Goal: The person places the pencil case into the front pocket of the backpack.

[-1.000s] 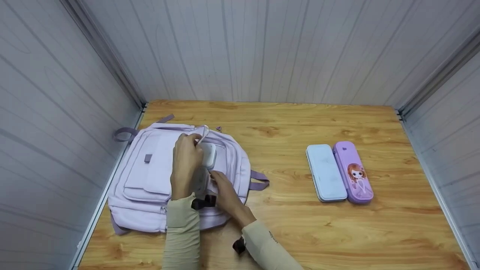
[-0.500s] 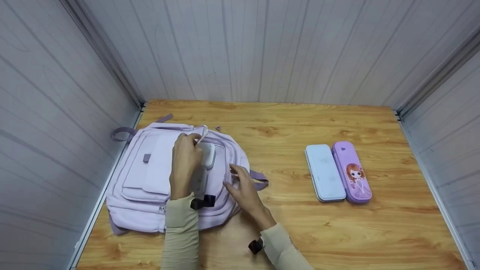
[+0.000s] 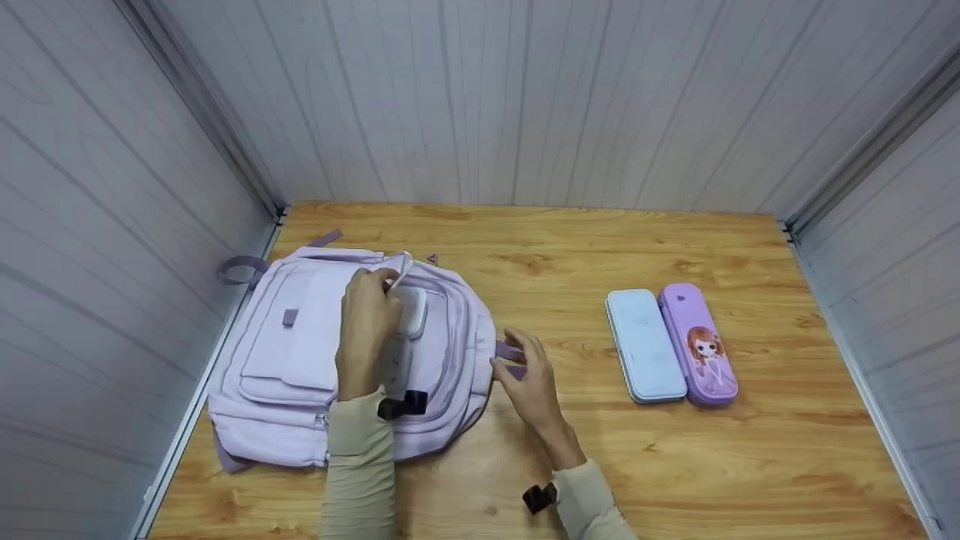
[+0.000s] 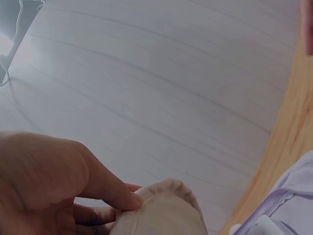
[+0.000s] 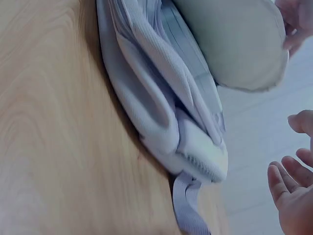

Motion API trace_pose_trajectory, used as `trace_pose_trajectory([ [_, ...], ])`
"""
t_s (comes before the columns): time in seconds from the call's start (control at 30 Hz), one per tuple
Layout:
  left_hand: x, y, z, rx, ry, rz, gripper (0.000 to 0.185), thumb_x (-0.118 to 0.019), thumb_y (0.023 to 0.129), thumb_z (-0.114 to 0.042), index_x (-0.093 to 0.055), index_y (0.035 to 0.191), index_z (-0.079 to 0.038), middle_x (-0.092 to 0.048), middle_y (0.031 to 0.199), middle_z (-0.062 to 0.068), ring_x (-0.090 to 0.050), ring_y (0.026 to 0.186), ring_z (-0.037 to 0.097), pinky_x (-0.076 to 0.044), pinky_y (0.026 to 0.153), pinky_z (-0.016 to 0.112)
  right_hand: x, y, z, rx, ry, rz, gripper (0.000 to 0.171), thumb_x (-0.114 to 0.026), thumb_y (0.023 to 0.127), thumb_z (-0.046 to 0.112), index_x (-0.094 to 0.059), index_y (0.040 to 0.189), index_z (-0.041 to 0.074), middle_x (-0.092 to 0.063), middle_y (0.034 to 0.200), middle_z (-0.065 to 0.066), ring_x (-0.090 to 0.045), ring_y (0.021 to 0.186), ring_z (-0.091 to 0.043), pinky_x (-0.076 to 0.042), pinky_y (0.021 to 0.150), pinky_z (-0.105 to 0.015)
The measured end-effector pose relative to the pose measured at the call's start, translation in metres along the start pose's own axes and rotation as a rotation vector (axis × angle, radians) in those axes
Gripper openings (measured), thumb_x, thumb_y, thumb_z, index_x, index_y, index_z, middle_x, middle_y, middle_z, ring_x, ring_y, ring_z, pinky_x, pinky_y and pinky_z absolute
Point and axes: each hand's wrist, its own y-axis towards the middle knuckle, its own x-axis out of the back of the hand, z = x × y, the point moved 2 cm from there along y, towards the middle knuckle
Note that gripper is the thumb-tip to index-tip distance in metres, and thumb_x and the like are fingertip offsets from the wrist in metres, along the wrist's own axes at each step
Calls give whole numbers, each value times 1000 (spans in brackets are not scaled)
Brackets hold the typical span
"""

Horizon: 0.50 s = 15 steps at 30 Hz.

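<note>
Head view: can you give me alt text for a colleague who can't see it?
A lilac backpack lies flat on a wooden table; the left hand rests on top of it, fingers curled at a white cord, while the open right hand hovers at its right edge by a strap. To the right lie a pale blue pencil case and a purple one, side by side.

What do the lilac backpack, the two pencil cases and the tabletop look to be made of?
Backpack: soft woven fabric, matte; its folds and ribbed weave show in the right wrist view, with webbing straps.
Pale blue pencil case and purple pencil case: rigid and smooth with a slight sheen, probably tin or hard plastic; the purple one bears a printed cartoon girl.
Tabletop: wood or wood-look laminate, glossy, with visible grain.
</note>
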Motion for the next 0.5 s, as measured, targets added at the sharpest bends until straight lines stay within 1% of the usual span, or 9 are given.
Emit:
trace_pose_trajectory([
  [0.1,0,0,1,7,-3,0,38,-47,80,4,-67,112,3,-60,94,20,-57,89,33,-44,79,46,9,-3,-6,-11,-23,-30,44,-67,82,-4,-53,123,-12,-58,115,-23,-59,106,-40,-51,85,-50],
  [0.23,0,1,1,10,-2,2,37,-47,81,4,-67,112,3,-60,94,21,-57,89,34,-44,80,46,21,-7,-17,-51,-26,-72,43,-67,84,-2,-53,124,-10,-58,119,-24,-55,111,-42,-46,92,-53],
  [0.37,0,1,1,9,0,5,37,-48,81,3,-67,112,3,-60,94,21,-57,89,34,-45,79,47,33,-11,-42,-84,-25,-130,44,-68,84,0,-52,125,-8,-57,120,-24,-54,113,-41,-43,95,-54],
  [0.5,-1,1,1,10,6,9,37,-48,81,4,-67,112,3,-61,94,21,-57,89,34,-45,79,47,47,-14,-66,-100,-29,-184,46,-69,84,2,-53,127,-5,-57,122,-21,-54,114,-36,-43,97,-49],
])
